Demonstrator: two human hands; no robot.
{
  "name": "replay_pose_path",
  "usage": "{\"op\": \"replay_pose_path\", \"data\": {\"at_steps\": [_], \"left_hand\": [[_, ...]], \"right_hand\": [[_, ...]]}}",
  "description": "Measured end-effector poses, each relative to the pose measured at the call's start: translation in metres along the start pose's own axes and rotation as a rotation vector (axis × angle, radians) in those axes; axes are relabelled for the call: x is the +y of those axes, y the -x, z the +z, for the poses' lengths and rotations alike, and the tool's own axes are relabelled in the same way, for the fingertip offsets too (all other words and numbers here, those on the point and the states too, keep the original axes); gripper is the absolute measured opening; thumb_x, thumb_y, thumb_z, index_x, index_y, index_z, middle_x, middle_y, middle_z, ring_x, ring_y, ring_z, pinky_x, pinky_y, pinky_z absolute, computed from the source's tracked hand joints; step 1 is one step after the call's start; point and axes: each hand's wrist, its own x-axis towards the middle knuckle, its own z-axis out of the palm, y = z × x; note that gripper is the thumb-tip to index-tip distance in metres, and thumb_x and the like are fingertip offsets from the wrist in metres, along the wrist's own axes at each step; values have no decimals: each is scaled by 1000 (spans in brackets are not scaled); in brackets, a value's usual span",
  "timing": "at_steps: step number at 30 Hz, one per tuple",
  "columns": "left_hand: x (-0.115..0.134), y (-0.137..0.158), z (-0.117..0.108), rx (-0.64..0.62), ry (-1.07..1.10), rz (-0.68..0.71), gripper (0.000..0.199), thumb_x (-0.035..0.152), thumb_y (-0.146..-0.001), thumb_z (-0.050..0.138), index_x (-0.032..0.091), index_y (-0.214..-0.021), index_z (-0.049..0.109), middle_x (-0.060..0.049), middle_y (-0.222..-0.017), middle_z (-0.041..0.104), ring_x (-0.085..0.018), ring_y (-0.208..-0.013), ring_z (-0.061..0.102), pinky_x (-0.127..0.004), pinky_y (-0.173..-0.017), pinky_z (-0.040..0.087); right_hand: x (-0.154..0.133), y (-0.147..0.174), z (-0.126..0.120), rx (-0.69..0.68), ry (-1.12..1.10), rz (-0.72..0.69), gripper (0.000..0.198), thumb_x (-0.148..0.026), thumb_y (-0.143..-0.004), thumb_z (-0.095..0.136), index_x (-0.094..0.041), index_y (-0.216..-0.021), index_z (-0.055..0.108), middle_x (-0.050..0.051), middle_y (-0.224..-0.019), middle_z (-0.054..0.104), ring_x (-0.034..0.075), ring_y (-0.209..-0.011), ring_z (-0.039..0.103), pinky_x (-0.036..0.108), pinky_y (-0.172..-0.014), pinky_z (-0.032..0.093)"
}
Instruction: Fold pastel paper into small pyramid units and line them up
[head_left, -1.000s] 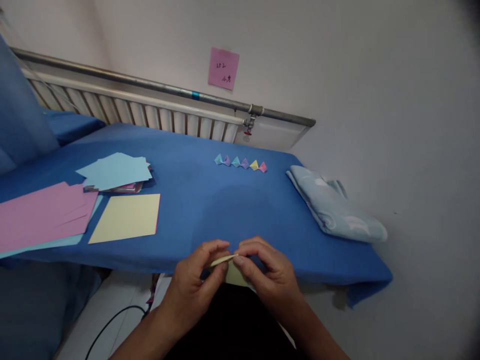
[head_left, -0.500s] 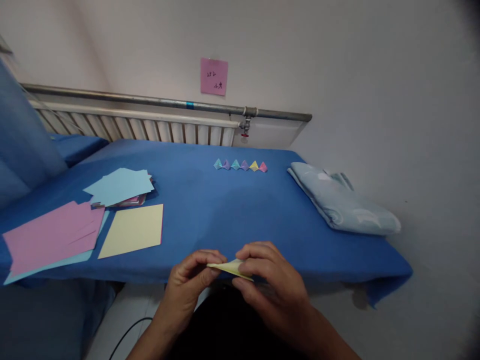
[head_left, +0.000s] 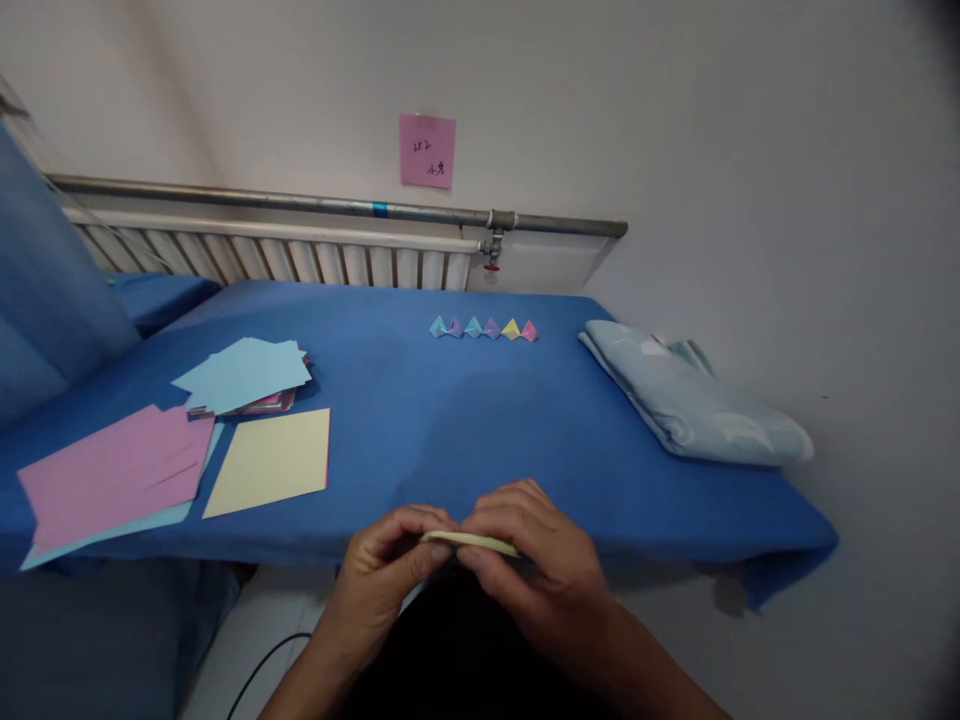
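Observation:
A folded piece of yellow paper [head_left: 474, 541] is held in front of me, just off the near edge of the blue-covered table [head_left: 517, 430]. My left hand [head_left: 390, 555] pinches its left end between thumb and fingers. The thumb of my right hand [head_left: 536, 555] presses from below while its fingers lie over the top, closed on the right part. I see the paper nearly edge-on, so its folded shape is mostly hidden. At the back of the table stands a row of several small folded paper pieces [head_left: 491, 328] in blue, purple, yellow and pink.
On the left lie a yellow square sheet [head_left: 274, 462], fanned pink sheets [head_left: 120, 475] and a pile topped with light blue paper [head_left: 244, 375]. A folded pale blue blanket [head_left: 697, 400] rests on the right. Behind the table are a radiator [head_left: 322, 262] and pipe [head_left: 300, 205].
My right hand has moved slightly left along the yellow paper, closer to my left hand. The paper has turned from showing an angled face to appearing thin and edge-on.

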Motion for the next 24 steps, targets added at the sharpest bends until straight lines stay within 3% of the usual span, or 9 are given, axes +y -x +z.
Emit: {"op": "replay_pose_path", "data": {"at_steps": [5, 11, 24], "left_hand": [[5, 2, -3, 32, -112, 9, 19, 25, -73, 72, 26, -92, 71, -2, -95, 68, -18, -91, 59, -29, -83, 47], [19, 0, 2, 86, -258, 162, 5, 25, -76, 69, 25, -79, 72, -1, -84, 64, -16, -87, 57, -26, -80, 47], [8, -3, 2, 185, -61, 90, 7, 28, -70, 74, 22, -70, 72, -2, -81, 64, -18, -84, 57, -27, -72, 48]], "right_hand": [[1, -1, 1, -20, -44, 91, 4, -19, -85, 60, -21, -87, 64, 0, -79, 66, 14, -73, 59, 30, -71, 43], [2, -1, 2, -56, -56, 154, 5, -20, -84, 59, -21, -81, 63, 0, -75, 66, 14, -72, 58, 31, -71, 43], [5, 8, -3, -26, -38, 175, 6, -18, -84, 59, -21, -85, 64, 1, -78, 66, 15, -75, 58, 31, -72, 44]]}}
